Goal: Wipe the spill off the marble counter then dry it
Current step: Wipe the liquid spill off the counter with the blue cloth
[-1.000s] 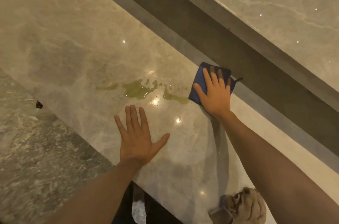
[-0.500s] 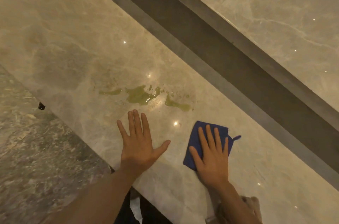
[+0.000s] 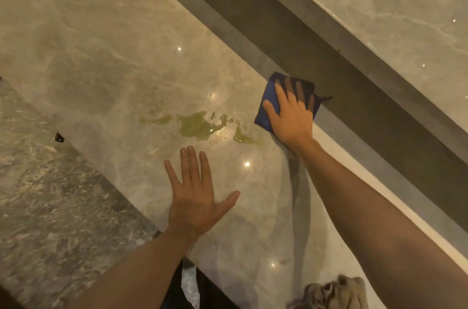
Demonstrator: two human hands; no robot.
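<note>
A yellow-green spill (image 3: 200, 126) lies in patches on the glossy beige marble counter (image 3: 101, 55). My right hand (image 3: 291, 113) presses flat, fingers straight, on a folded blue cloth (image 3: 268, 98) just right of the spill, at the counter's far edge. My left hand (image 3: 195, 197) rests flat with spread fingers on the counter, just below the spill and apart from it.
A crumpled beige towel (image 3: 334, 293) lies on the counter at the bottom right. A dark grey recessed band (image 3: 304, 42) runs along the counter's far edge, with a marble wall above. Mottled stone floor (image 3: 38, 207) shows at the left, below the near edge.
My right hand slid the blue cloth from near my left hand back up to the far edge, right of the spill. The left hand stayed put.
</note>
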